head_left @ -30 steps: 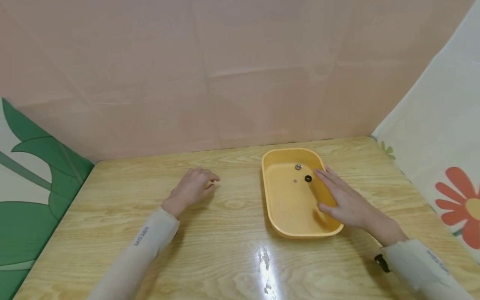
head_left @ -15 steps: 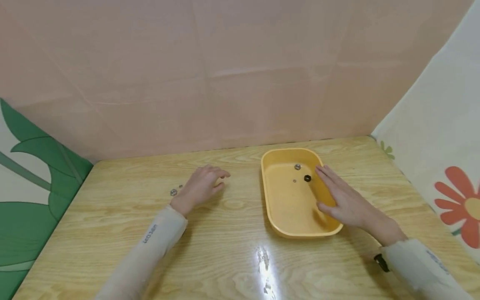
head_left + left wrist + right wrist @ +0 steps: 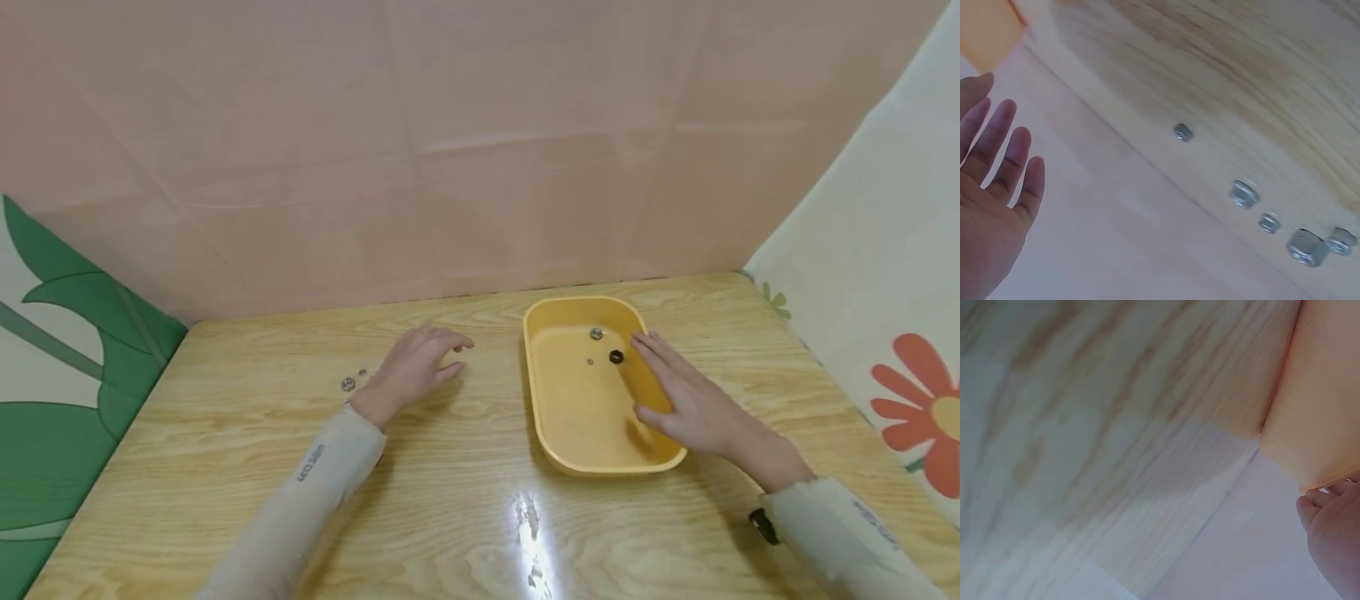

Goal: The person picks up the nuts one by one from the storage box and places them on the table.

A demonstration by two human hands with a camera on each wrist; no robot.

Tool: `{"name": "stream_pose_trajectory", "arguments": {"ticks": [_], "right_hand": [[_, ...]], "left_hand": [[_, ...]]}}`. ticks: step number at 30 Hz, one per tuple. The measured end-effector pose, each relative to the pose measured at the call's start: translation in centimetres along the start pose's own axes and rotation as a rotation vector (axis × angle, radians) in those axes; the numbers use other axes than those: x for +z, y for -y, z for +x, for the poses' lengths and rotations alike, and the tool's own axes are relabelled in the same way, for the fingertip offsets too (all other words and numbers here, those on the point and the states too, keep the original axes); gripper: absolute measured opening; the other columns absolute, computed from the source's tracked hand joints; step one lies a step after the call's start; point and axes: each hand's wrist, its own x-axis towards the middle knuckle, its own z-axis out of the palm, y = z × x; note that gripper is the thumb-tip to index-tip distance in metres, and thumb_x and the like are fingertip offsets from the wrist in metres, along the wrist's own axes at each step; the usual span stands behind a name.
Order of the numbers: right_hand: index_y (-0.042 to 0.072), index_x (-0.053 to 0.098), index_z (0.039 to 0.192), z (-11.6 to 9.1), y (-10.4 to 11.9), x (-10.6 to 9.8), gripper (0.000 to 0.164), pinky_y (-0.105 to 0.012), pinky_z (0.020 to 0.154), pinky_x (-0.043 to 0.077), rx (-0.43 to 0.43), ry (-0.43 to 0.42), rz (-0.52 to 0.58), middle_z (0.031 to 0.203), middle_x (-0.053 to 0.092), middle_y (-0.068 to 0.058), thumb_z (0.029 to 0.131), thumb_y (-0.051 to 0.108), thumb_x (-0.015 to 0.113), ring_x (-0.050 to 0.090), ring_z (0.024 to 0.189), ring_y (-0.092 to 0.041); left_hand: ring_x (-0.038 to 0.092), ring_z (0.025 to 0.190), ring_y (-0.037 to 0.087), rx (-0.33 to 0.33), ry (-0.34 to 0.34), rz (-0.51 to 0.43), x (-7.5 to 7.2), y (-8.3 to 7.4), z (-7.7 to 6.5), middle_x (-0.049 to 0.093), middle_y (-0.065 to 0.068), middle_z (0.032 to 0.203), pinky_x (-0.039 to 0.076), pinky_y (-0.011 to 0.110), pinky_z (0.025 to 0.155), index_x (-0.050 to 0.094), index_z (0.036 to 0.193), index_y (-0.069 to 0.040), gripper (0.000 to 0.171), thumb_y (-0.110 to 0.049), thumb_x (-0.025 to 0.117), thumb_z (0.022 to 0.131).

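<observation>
My left hand is over the table left of the yellow tray, fingers loosely bent and thumb apart. Nothing shows between them; in the left wrist view the palm and fingers are bare. Behind this hand lie metal nuts; the left wrist view has several nuts of different sizes on the wood. Inside the tray are a silver nut, a black nut and a tiny nut. My right hand rests at the tray's right rim, fingers nearly straight, thumb over the inside.
The wooden table meets a pinkish cloth backdrop at its far edge. A printed leaf cloth borders it on the left and a flowered cloth on the right.
My left hand has moved right and slightly away toward the tray, uncovering nuts behind its wrist. The right hand, the tray and the nuts in it stay put.
</observation>
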Motion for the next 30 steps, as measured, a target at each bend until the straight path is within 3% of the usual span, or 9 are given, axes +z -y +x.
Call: {"name": "stream_pose_trajectory", "arguments": {"ticks": [16, 30], "right_hand": [[0.002, 0.014, 0.158, 0.0, 0.0, 0.1, 0.089, -0.060, 0.120, 0.017, -0.005, -0.003, -0.001, 0.165, 0.015, -0.020, 0.090, 0.026, 0.066, 0.010, 0.153, -0.040], [0.002, 0.013, 0.158, 0.0, -0.1, 0.1, 0.089, -0.060, 0.120, 0.017, -0.002, 0.000, -0.004, 0.165, 0.014, -0.021, 0.090, 0.025, 0.066, 0.010, 0.153, -0.041]], "left_hand": [[0.065, 0.098, 0.018, 0.097, -0.059, 0.008, -0.6, -2.1, 2.4, 0.074, 0.001, 0.109, 0.053, 0.035, 0.086, 0.069, 0.120, -0.014, 0.028, -0.020, 0.070, 0.092], [0.064, 0.107, 0.019, 0.123, -0.014, -0.006, -0.8, -4.1, 4.6, 0.073, 0.001, 0.115, 0.050, 0.037, 0.098, 0.068, 0.125, -0.014, 0.032, -0.019, 0.068, 0.094]]}}
